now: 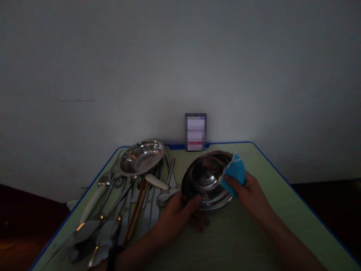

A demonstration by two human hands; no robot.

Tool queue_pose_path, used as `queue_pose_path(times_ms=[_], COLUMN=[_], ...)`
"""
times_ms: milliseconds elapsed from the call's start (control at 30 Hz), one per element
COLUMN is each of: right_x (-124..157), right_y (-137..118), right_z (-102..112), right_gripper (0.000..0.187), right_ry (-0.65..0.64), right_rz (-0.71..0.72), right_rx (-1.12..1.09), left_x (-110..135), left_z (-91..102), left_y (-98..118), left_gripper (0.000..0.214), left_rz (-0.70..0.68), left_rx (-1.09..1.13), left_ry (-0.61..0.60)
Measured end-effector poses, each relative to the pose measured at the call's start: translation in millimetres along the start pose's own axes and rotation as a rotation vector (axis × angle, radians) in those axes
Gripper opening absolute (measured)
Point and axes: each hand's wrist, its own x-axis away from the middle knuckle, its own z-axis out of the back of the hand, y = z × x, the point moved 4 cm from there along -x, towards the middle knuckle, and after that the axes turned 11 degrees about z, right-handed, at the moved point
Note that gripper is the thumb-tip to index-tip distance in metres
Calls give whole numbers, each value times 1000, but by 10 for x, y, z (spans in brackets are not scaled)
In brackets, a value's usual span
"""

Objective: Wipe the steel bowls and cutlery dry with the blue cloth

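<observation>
A shiny metal bowl (207,177) with a wide rim is tilted up over the right half of the table. My left hand (183,212) grips its lower left edge, thumb on the inner side and fingers underneath. In my right hand (248,188) is a blue cloth (236,173) with a pale edge, pinched and folded over the bowl's right rim. The fingers behind the cloth are partly hidden.
A second metal bowl (142,157) rests tilted on a pile of cutlery at the left. Wooden chopsticks (137,207), spoons, knives and forks spread forward from it. A blurred-out upright screen (195,131) leans by the wall (180,67). The green table (225,241) has a blue edge.
</observation>
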Motion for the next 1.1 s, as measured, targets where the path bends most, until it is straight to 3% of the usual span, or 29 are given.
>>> queue_pose_path(times_ms=[133, 333, 433, 533, 667, 800, 933, 1100], right_x=[0, 164, 161, 66, -41, -24, 63, 133], right_y=[-6, 62, 99, 82, -46, -145, -109, 16], right_z=[14, -283, -291, -138, 69, 71, -76, -250], right_gripper=[22, 31, 35, 34, 30, 23, 24, 32], right_ry=[4, 28, 19, 67, 64, -2, 3, -32], right_rz=[34, -187, -262, -189, 45, 162, 92, -82], right_rx=[46, -247, -336, -354, -180, -1, 1, -200], left_x=[-28, -28, -3, 40, 68, 13, -39, -38], left_z=[28, 38, 14, -8, -2, 38, 81, 56], left_y=[-71, -34, -13, 1, 14, -63, -125, -69], left_gripper=[34, 32, 39, 40, 42, 41, 36, 39], left_rz=[0, -41, -50, -53, -53, 11, 47, 32], left_rx=[3, 16, -19, -100, -110, -125, -142, -121], left_ry=[18, -5, -39, -76, -86, -17, 89, 58])
